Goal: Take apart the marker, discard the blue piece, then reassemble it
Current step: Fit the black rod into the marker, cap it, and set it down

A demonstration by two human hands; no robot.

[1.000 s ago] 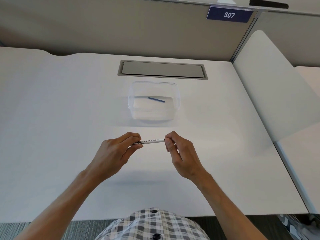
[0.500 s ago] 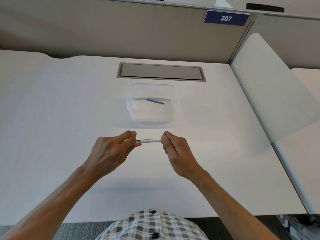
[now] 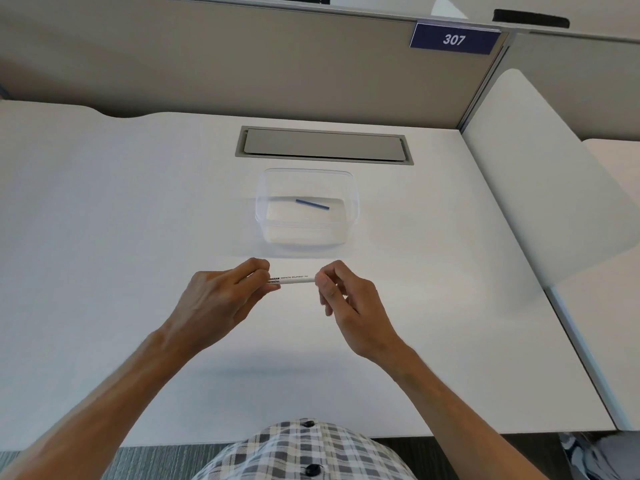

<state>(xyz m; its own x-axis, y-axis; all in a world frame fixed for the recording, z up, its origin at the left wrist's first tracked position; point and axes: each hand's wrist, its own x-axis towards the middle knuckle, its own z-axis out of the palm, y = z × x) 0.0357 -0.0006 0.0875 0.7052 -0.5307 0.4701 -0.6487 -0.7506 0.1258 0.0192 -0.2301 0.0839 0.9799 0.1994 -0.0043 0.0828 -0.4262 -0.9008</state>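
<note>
A white whiteboard marker [image 3: 292,279] is held level above the white desk [image 3: 104,237], just in front of a clear plastic container [image 3: 266,188]. My left hand [image 3: 218,299] pinches the marker's left end with curled fingers. My right hand [image 3: 346,299] pinches its right end between thumb and fingers. Both ends of the marker are hidden inside the fingers. A thin blue piece [image 3: 312,204] lies on the bottom of the container, apart from both hands.
A grey cable hatch [image 3: 323,145] is set into the desk behind the container. A beige partition with a blue "307" sign [image 3: 454,39] closes the back. A white curved divider [image 3: 540,174] stands at the right edge.
Both hands with the marker have drifted a little farther from me, toward the container, and sit slightly closer together. The blue piece has not moved.
</note>
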